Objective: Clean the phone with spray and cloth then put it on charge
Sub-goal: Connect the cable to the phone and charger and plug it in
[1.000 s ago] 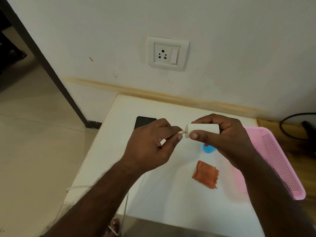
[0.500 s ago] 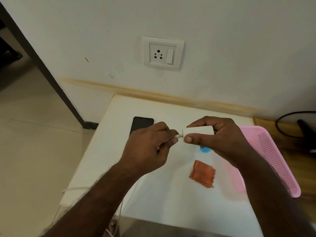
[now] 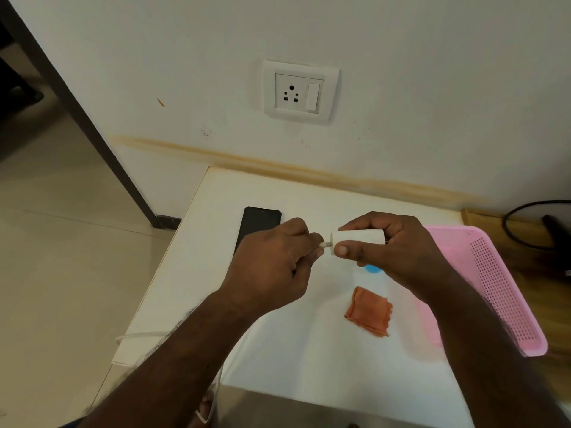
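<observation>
The left hand's fingertips (image 3: 312, 247) are pinched shut on the small white plug of a charging cable (image 3: 325, 244), its tip at or just inside the end face of the white block-shaped charger adapter (image 3: 358, 239), which the right hand (image 3: 398, 257) grips closed between thumb below and fingers over the top; whether the plug is fully seated cannot be told. The left hand (image 3: 272, 267) hovers above the middle of the white table (image 3: 191, 273), and the thin white cable (image 3: 139, 336) trails off its left edge. Behind the left hand, toward the far left corner, the black rectangular phone (image 3: 258, 220) lies flat, apart from both hands and with no cable in it. The folded orange cloth (image 3: 369, 310) rests toward the right side of the table, beside the pink perforated plastic basket (image 3: 494, 288). A bit of blue, perhaps the spray's cap (image 3: 372, 268), peeks from under the right hand. Cleaning looks finished, judging by the cloth laid aside. Left to do: plug the adapter into the white wall socket (image 3: 299, 92) above the far edge and connect the phone.
</observation>
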